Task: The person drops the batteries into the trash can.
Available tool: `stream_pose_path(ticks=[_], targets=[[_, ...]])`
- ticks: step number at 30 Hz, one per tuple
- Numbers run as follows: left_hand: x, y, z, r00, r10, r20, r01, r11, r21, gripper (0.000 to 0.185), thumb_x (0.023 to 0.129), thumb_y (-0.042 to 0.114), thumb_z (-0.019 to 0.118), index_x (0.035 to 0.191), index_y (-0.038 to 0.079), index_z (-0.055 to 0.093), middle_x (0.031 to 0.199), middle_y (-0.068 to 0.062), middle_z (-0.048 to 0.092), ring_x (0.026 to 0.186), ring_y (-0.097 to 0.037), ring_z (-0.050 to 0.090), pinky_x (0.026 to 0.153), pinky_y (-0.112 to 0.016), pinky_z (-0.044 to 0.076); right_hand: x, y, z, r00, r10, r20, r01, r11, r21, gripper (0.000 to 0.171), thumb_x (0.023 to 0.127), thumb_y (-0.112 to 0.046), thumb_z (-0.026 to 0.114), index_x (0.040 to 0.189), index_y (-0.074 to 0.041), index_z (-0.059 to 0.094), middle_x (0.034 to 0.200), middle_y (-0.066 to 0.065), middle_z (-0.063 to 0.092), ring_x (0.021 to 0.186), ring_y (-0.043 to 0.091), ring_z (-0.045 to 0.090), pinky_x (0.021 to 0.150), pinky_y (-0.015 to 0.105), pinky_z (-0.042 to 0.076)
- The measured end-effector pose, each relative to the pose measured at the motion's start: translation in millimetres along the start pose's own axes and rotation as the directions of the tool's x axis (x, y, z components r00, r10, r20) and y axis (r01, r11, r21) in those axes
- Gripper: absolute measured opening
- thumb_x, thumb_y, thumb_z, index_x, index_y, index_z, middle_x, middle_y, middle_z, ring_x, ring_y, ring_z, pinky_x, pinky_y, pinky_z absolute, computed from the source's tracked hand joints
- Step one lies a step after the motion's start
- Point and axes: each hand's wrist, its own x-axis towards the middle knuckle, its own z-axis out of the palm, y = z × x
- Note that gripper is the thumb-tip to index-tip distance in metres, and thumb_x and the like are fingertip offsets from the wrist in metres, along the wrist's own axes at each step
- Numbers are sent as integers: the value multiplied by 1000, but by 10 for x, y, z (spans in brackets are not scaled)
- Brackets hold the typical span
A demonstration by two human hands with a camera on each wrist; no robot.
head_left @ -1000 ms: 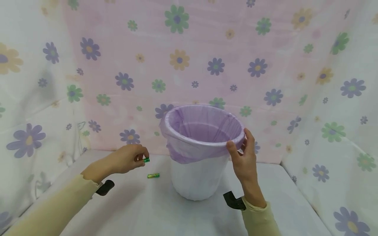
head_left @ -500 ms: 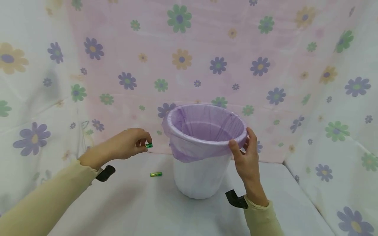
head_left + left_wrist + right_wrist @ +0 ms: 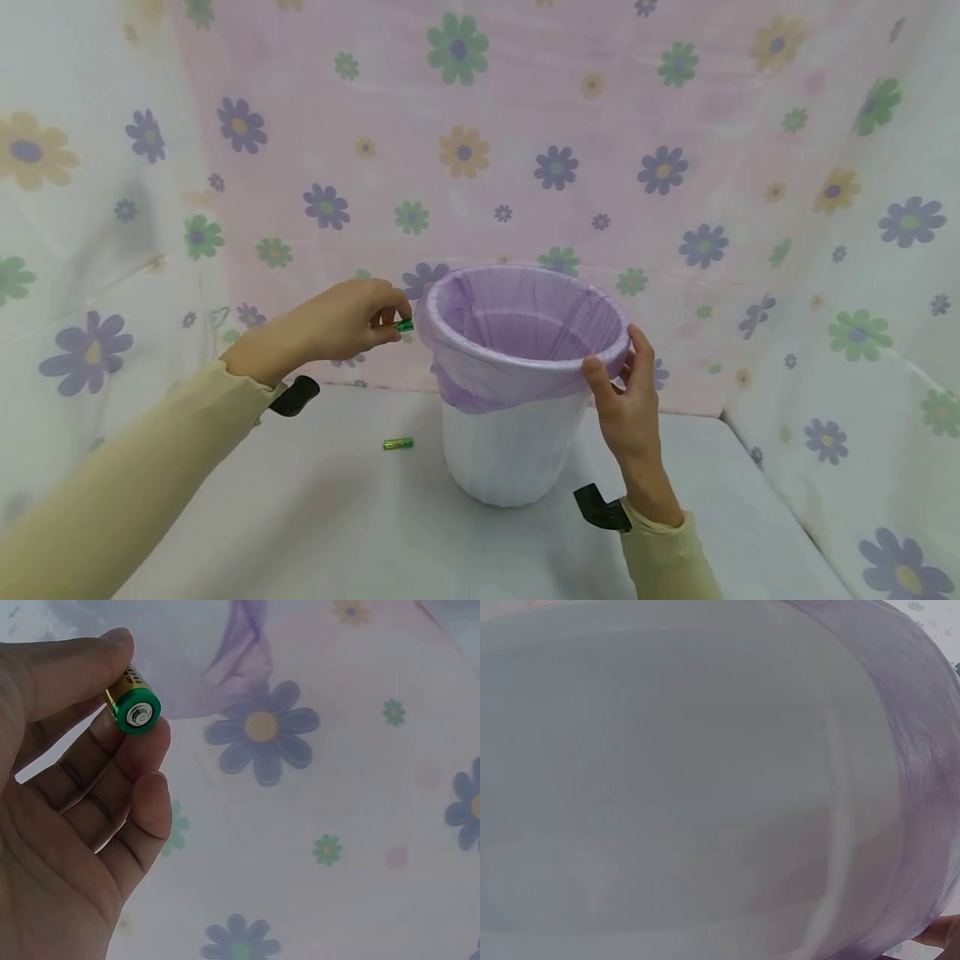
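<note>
A white bin [image 3: 510, 450] lined with a purple bag [image 3: 517, 321] stands on the white table [image 3: 337, 533]. My left hand [image 3: 352, 321] is raised beside the bin's left rim and pinches a small green battery [image 3: 404, 326] between thumb and fingertips; in the left wrist view the battery [image 3: 133, 701] shows its green end cap. My right hand [image 3: 626, 408] holds the bin's right rim, thumb on the bag's folded edge. The right wrist view is filled by the bin's white wall [image 3: 682, 787] and the bag's purple edge [image 3: 922, 750]. A second green battery [image 3: 398, 443] lies on the table left of the bin.
Flower-printed cloth [image 3: 480, 150] hangs behind and on both sides, closing in the table. Black wrist-camera mounts [image 3: 294, 395] show on both sleeves.
My left hand has lifted the battery from just above the table up and to the right, level with the bin's rim. The right hand stays on the rim.
</note>
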Motion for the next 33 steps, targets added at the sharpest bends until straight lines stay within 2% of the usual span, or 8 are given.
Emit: stream_pose_path(ticks=[3,8,18,27,33], targets=[[90,60,-81,1000,18,-8,-18,1000,4,16,87,6,69,103,7,67,80,0,55,71,-16,50,68,-33,44,3,-3,-5,1000,2,-3,-2,1000,-4,71,91,-33,62,150,-27,22,138,14,42,119,27,48,97,51,41],[224,135,-122,999,47,-13,-47,999,3,15,87,7,69,102,7,67,82,-1,56,73,-17,50,69,-33,44,-3,3,12,1000,6,-1,-6,1000,-10,73,91,-34,62,150,-26,21,139,15,41,120,28,47,97,52,41],[591,328,-101,997,80,-10,-81,996,-28,14,88,10,68,102,9,67,85,-2,57,78,-19,51,75,-33,43,-1,-9,8,1000,14,-5,-14,1000,-23,74,90,-34,62,151,-23,20,140,15,39,122,29,45,99,54,39],[937,460,69,994,105,16,-103,990,-94,12,88,10,68,100,10,67,83,-3,58,81,-19,52,78,-32,42,3,-15,-7,1000,21,-7,-21,1000,-19,74,91,-34,61,151,-23,20,141,13,39,123,27,45,98,52,40],[1097,517,191,996,67,57,-58,987,-150,12,89,12,68,100,11,67,84,-2,58,81,-17,53,76,-31,44,7,-21,3,1000,24,-5,-24,999,-28,74,91,-35,61,151,-23,20,140,13,40,122,27,46,97,51,41]])
